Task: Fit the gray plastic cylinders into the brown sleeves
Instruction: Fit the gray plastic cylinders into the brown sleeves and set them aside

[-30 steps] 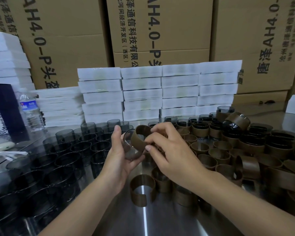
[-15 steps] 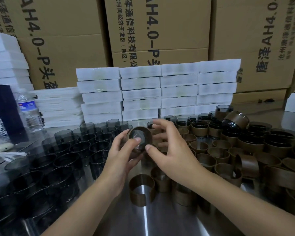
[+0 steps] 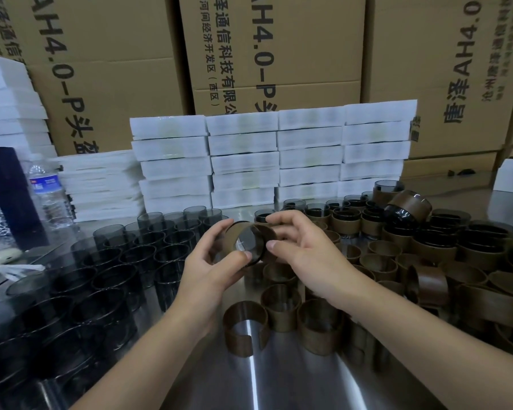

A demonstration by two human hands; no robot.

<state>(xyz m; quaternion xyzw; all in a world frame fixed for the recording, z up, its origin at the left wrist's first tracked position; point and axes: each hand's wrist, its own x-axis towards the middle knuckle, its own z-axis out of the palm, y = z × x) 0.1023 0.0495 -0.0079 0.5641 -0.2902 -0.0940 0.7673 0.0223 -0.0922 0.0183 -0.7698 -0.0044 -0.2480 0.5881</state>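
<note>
If the squeeze goes uneven, I'd expect the brown sleeve (image 3: 268, 236) to sit skewed on the smooth gray cylinder (image 3: 248, 242), or the pair to slip and drop among the loose sleeves (image 3: 245, 327) below. The two are held together in the air over the middle of the table (image 3: 279, 380). The left hand (image 3: 211, 261) curls round them from its side, thumb underneath. The right hand (image 3: 305, 255) pinches the sleeve between thumb and fingertips.

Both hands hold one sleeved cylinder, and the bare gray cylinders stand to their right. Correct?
No. The head view shows the bare gray cylinders standing to their left; the left hand and right hand do hold one sleeved cylinder.
</note>
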